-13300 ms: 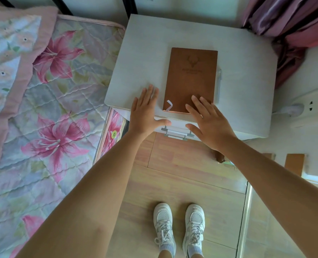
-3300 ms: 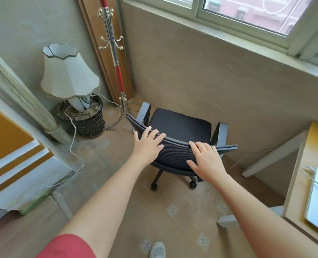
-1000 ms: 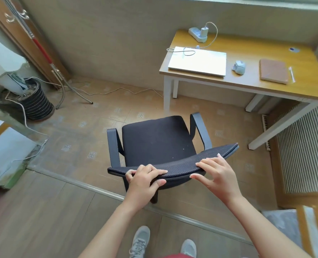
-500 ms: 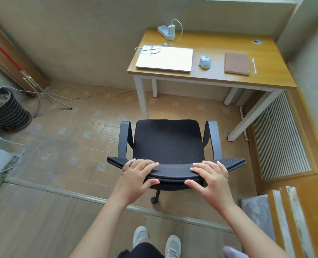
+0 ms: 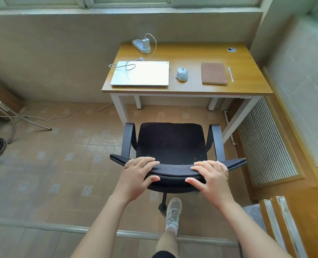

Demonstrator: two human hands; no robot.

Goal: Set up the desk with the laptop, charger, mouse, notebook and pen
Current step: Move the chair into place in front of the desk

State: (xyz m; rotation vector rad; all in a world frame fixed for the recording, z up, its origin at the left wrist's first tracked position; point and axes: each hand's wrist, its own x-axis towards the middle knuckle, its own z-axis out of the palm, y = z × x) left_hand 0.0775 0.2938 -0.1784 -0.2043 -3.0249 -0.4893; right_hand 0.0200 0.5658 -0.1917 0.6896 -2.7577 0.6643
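**Two hands on the chair back (image 5: 175, 169), desk items beyond**

We see the left hand (image 5: 135, 175) and the right hand (image 5: 210, 175) gripping the top edge of a black mesh chair back. The fingers curl over the top and the thumbs press on the near face. The two grips sit apart, with bare mesh between them. Directly beyond the hands lies the black seat (image 5: 170, 140), flanked by two armrests.

Farther beyond the grip stands the desk (image 5: 191, 51), on white legs. Beyond the left hand we find the closed laptop (image 5: 141, 73). A white cable (image 5: 124, 66) loops across its far left corner and runs to the charger (image 5: 145, 42), which is plugged into a power strip (image 5: 140, 46) at the desk's far edge. Just right of the laptop, roughly beyond the gap between the hands, rests the mouse (image 5: 182, 74). Beyond the right hand lies the brown notebook (image 5: 213, 73), closed. The pen (image 5: 230, 74) lies just beside its right edge, not touching it. Nearer than the grip, one shoe (image 5: 173, 211) stands on the tiled floor beside a chair caster.
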